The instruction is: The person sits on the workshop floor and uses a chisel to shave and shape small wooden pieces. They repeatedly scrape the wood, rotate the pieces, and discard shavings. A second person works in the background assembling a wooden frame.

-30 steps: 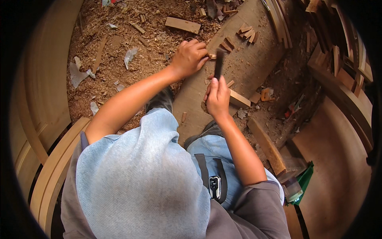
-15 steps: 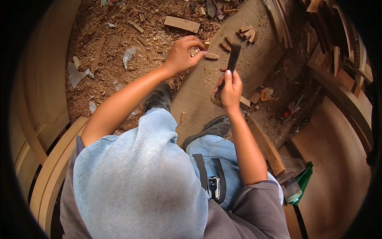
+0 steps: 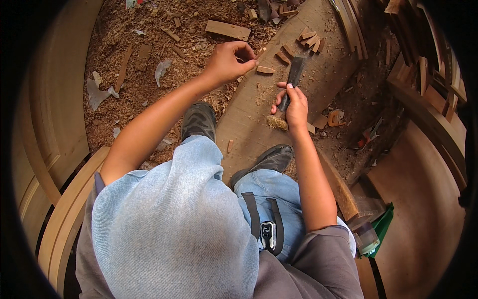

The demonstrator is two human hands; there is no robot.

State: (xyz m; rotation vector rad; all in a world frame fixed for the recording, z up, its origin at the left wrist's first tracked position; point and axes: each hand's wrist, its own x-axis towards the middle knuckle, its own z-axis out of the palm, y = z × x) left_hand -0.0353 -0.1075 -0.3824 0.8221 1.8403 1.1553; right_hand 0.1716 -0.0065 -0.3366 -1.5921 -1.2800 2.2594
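Observation:
My left hand (image 3: 230, 62) is over the near-left edge of a long wooden board (image 3: 244, 124), thumb and forefinger pinched on a small wood piece (image 3: 261, 52). Just beyond the fingertips, a small wooden wedge (image 3: 265, 70) lies on the board. My right hand (image 3: 295, 107) grips a chisel with a wide dark blade (image 3: 296, 70) pointing up and away. A frayed, yellowish end (image 3: 277, 122) shows below that hand; the rest of the handle is hidden by the fingers. Several small wood pieces (image 3: 311, 40) lie farther along the board.
Wood shavings (image 3: 144, 65) cover the ground at left, with a wooden block (image 3: 228, 30) on them. Curved wooden parts (image 3: 428, 124) are piled at right, and others (image 3: 74, 214) stand at near left. An orange-framed object (image 3: 336, 118) lies right of the board. My shoes (image 3: 271, 159) touch the board.
My right hand has shifted slightly right and nearer, and the chisel blade has turned to show a broader face. The small piece in my left hand has tilted; that hand moved slightly away.

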